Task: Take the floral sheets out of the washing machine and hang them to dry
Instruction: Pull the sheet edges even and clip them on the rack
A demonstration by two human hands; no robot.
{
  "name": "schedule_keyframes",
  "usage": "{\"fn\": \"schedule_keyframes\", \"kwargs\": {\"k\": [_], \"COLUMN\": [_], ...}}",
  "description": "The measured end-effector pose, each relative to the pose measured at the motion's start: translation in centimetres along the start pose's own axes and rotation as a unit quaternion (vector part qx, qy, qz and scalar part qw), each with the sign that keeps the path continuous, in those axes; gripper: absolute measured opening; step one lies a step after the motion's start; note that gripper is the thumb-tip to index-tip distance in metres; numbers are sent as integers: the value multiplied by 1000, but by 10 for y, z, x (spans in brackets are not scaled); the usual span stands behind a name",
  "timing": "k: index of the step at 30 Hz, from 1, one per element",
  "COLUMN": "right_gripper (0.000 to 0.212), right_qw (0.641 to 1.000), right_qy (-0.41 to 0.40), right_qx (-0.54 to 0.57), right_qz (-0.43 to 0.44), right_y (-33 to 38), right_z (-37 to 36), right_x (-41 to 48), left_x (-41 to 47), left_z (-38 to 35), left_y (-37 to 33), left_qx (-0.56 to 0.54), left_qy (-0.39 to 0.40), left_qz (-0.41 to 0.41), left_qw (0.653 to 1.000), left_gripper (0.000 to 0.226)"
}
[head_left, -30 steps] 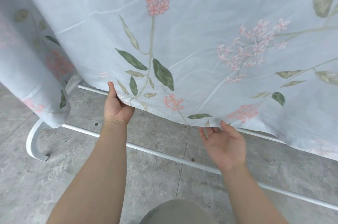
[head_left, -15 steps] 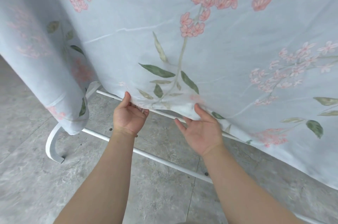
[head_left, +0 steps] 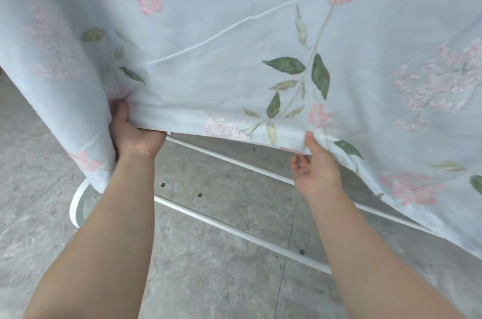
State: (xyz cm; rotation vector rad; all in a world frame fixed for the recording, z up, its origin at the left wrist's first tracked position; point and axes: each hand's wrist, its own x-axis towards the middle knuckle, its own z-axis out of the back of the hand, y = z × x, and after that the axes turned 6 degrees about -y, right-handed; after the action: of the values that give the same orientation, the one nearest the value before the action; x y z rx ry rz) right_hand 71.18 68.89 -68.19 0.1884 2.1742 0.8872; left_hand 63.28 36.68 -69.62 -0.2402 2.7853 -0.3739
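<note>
- Sheet (head_left: 234,45): hangs draped from above and fills the upper view; its lower hem runs between the two grips, above the white rack rails (head_left: 229,225) and off the floor (head_left: 208,279)
- Left grip (head_left: 135,133): curled round a bunched part of the hem, just beside the fold that hangs at the left
- Right grip (head_left: 317,170): thumb on the front of the hem, fingers behind it, pinching the edge
- Step in hand, as judged: spreading and levelling the hem
- Draw the grips apart along the hem under light, even tension until the raised creases flatten
- Pull downward, not toward the body, so the sheet does not slide off its support
- Open the left fold so no layers dry doubled, and hold the hem above the floor
</note>
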Motion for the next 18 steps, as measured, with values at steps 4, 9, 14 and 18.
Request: {"fn": "schedule_keyframes", "kwargs": {"k": [4,9,14,18], "right_gripper": [43,42,48,51], "right_qw": [999,999,999,999], "right_qy": [3,11,3,-2], "right_qx": [31,21,4,-6], "right_qz": [9,26,34,36], "right_y": [0,-4,-9,-13], "right_z": [-1,2,7,7], "right_x": [0,0,1,-3], "left_x": [6,5,2,2], "left_z": [4,17,31,36], "left_y": [-15,-19,-19,-21], "left_qx": [-12,-14,-46,-58], "left_qy": [-22,-31,-53,-68], "left_qz": [-25,-55,-78,-84], "left_qw": [999,998,994,992], "left_gripper": [43,48,36,42]}}
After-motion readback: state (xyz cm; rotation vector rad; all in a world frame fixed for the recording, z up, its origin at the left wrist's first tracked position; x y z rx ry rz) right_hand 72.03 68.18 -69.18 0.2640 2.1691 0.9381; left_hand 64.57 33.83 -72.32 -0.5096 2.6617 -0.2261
